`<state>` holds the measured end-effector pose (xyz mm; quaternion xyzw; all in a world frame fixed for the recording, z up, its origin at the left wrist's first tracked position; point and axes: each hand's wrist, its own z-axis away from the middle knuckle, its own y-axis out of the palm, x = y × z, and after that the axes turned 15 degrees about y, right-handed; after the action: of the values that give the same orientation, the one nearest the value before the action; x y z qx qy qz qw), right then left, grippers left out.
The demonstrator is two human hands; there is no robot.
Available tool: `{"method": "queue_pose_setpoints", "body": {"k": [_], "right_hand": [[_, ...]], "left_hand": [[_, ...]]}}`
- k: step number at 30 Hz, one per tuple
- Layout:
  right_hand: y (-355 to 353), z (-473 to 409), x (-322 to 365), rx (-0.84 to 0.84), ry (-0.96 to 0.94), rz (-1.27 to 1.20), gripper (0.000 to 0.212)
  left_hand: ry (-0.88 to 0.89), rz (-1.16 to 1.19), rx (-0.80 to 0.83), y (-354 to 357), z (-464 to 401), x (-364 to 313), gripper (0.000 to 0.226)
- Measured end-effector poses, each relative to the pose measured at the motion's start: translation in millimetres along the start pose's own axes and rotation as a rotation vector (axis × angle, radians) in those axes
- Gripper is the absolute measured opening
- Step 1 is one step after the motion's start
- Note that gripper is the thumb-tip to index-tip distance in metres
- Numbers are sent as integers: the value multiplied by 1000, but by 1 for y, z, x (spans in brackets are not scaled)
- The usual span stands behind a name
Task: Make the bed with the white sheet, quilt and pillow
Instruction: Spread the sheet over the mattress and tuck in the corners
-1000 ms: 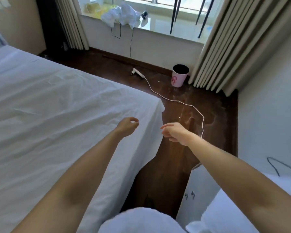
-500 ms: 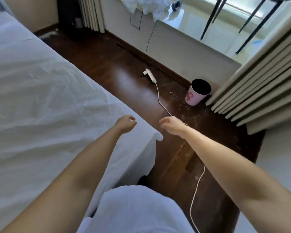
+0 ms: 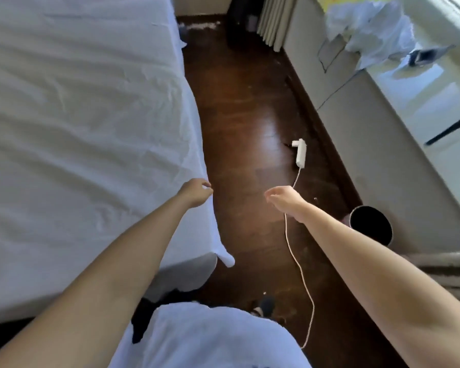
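Left hand: the left hand sits at the side edge of the bed, its fingers curled together and pinching the hem of the white sheet right at the fingertips.
Right hand: the right hand is out over the wooden floor, well apart from the sheet; its fingers are loosely curled with the thumb and forefinger close together, and they hold nothing that can be made out.
White sheet: it is spread wrinkled over the mattress on the far side of the left fingers from the right hand, and its edge hangs down the bed side below them, ending in a loose corner nearer the person.
Power strip: a white power strip lies on the floor beyond the right fingers, and its cord runs back under that wrist.
Bin: a round bin with a dark inside stands by the wall to the outer side of the right forearm.
Window ledge: crumpled white cloth lies on the ledge, far beyond the right fingers.
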<state>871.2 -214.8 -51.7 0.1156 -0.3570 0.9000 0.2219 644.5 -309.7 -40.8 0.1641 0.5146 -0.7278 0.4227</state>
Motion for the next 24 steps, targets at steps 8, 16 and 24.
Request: {"method": "queue_pose_setpoints", "body": {"k": [8,16,24], "right_hand": [[-13,-61,60,202,-223,178,19],[50,-65,133,400,-418,542,28],[82,-66,186,538,-579,802,25]], "left_hand": [[-315,221,-290,22,31,12,39],[-618,371,-471,34,74,61,35],[-809,561,-692,37,83,67,37]]}}
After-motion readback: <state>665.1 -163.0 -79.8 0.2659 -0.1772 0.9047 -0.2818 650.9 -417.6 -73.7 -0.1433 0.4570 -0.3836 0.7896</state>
